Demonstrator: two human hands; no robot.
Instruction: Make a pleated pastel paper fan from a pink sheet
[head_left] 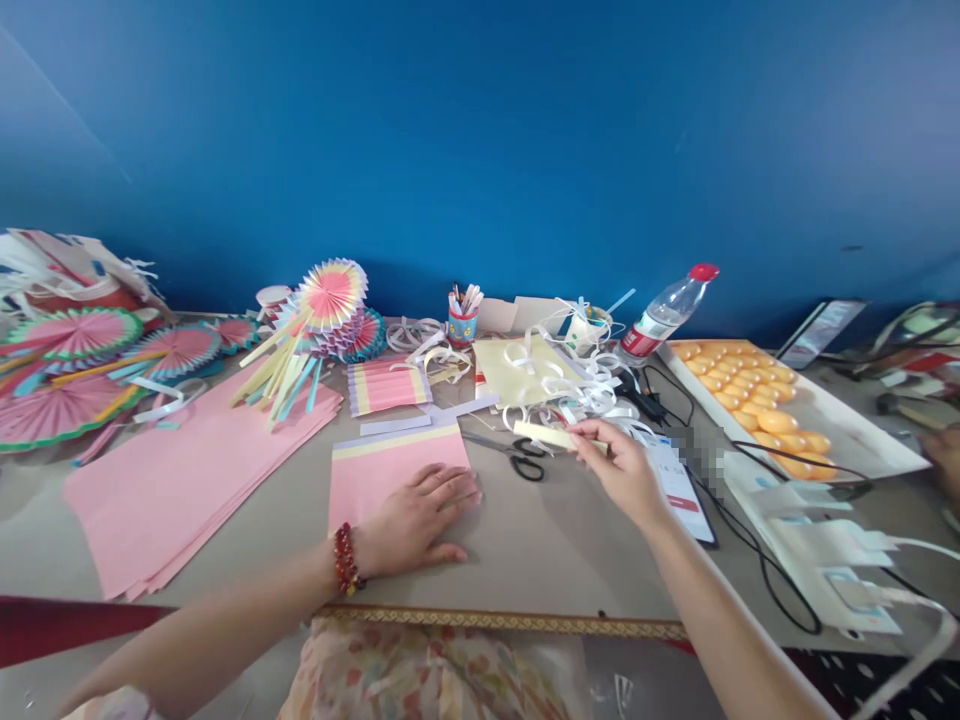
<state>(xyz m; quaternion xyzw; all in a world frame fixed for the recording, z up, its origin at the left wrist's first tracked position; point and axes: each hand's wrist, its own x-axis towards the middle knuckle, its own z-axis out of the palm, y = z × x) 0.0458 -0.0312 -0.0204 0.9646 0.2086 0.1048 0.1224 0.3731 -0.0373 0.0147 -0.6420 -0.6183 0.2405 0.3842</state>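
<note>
My left hand (420, 515) lies flat, fingers stretched out, on a pink paper sheet (375, 485) that has yellow and lilac bands along its far edge. In my right hand (619, 465) a pale yellow paper strip (545, 435) is pinched between thumb and fingers, held just above the table. Black-handled scissors (527, 462) lie between the two hands, blades pointing left. Beyond the sheet are a lilac paper strip (394, 425) and a pleated pink, yellow and lilac paper (388, 387). A pale yellow sheet (517, 370) rests behind the scissors under curly white paper scraps (600, 390).
Stacked pink sheets (202, 470) and several folded paper fans (334, 295) occupy the left. A pen cup (463, 325) and a tilted bottle (664, 315) stand near the blue wall. To the right are a phone (686, 500), a power strip (817, 545), cables and a tray (862, 435) of orange pieces.
</note>
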